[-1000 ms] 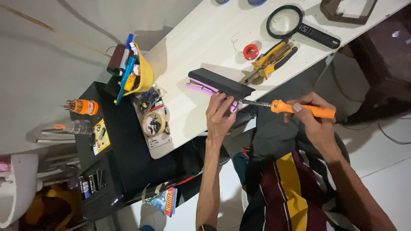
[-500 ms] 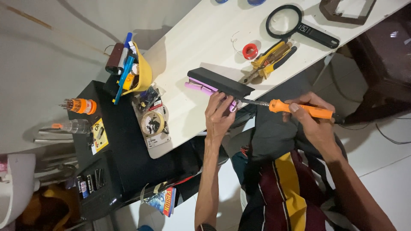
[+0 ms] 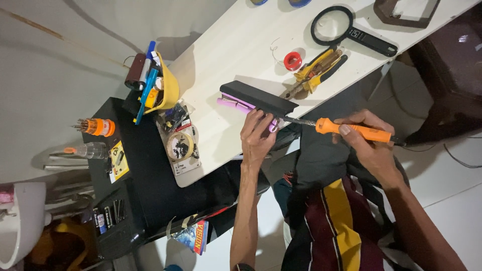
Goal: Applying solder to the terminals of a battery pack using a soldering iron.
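— What did the head camera give you at the bench?

— I saw my right hand [image 3: 369, 148] closed around the orange-handled soldering iron [image 3: 351, 130], its tip at the end of the purple cells [image 3: 243, 104] on the white table [image 3: 236, 45]. My left hand [image 3: 257, 135] pressed down on those cells, fingers curled over them.

— And the joint itself?

— Hidden. The black cover [image 3: 258, 98] lay across the cells, and my fingers masked the tip. The iron's cord ran off behind my wrist. Yellow pliers [image 3: 316, 70] and a magnifying glass [image 3: 334, 25] lay beyond, untouched.
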